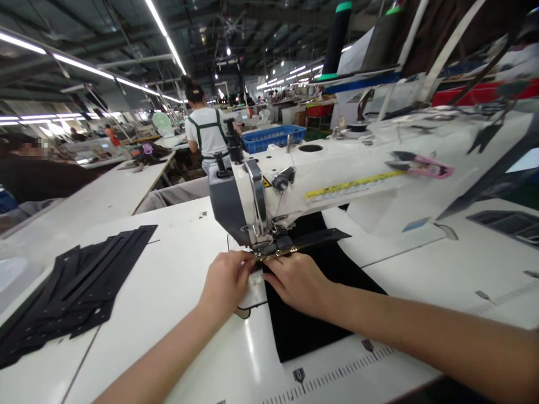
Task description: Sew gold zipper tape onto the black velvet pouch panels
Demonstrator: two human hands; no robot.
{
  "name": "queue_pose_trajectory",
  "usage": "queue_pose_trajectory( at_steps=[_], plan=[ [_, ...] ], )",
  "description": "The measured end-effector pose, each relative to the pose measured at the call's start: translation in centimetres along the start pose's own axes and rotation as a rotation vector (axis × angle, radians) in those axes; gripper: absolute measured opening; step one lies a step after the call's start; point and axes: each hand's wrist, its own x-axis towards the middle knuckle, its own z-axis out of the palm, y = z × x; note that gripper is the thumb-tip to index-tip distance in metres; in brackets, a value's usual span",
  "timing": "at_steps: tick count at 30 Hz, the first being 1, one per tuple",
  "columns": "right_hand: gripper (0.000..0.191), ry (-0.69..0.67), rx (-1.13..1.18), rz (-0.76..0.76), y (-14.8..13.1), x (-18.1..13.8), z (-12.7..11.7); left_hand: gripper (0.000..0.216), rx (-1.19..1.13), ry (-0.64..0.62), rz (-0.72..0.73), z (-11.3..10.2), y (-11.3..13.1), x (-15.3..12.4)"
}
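Note:
A black fabric panel (309,331) lies under the presser foot (263,247) of a white sewing machine (349,179). A narrow black strip (324,238) runs across it at the foot, beside a shiny gold-coloured edge. At the left of the foot, my left hand (225,280) is closed, thumb and finger pinched at the work's edge; what lies between the tips is hidden. My right hand (301,283) rests on the panel just right of the needle area, fingers curled down on the fabric by the strip. The needle point cannot be made out.
A stack of black strap-like pieces (80,286) lies on the left of the table. Pink-handled thread snips (425,165) rest on the machine arm. Behind stand a blue basket (273,137) and a person (206,126) facing away; another person sits at far left.

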Motion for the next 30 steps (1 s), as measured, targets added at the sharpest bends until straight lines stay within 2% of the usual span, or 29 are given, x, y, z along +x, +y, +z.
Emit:
queue_pose_trajectory(
  at_steps=[3, 6, 8, 12, 14, 17, 21, 30],
  plan=[
    [0.019, -0.004, 0.018, -0.047, 0.1, -0.5, 0.4, 0.012, 0.03, 0.061, 0.172, 0.6, -0.1, -0.6],
    [0.017, -0.006, 0.02, -0.089, 0.2, -1.0, 0.2, 0.014, 0.107, 0.053, 0.287, 0.8, 0.0, -0.9],
    [0.017, 0.006, 0.022, -0.123, 0.5, -1.0, -0.2, 0.014, 0.158, 0.039, 0.317, 0.8, 0.1, -0.9],
    [0.017, 0.193, -0.09, -0.144, 1.7, -0.6, -0.4, 0.014, 0.22, 0.035, 0.319, 0.8, 0.4, -0.9],
    [0.018, 0.227, -0.071, -0.167, 2.2, -0.3, 0.0, 0.016, 0.263, 0.051, 0.312, 0.9, 0.5, -1.1],
    [0.021, 0.15, 0.02, -0.178, 2.5, -0.1, 0.6, 0.019, 0.309, 0.092, 0.33, 1.0, 0.6, -1.2],
    [0.021, 0.057, 0.006, -0.187, 2.3, 0.0, 0.6, 0.023, 0.353, 0.111, 0.376, 1.0, 0.7, -1.0],
    [0.02, 0.056, -0.05, -0.194, 2.4, 0.0, 0.4, 0.025, 0.393, 0.081, 0.435, 0.7, 0.9, -0.6]
  ],
)
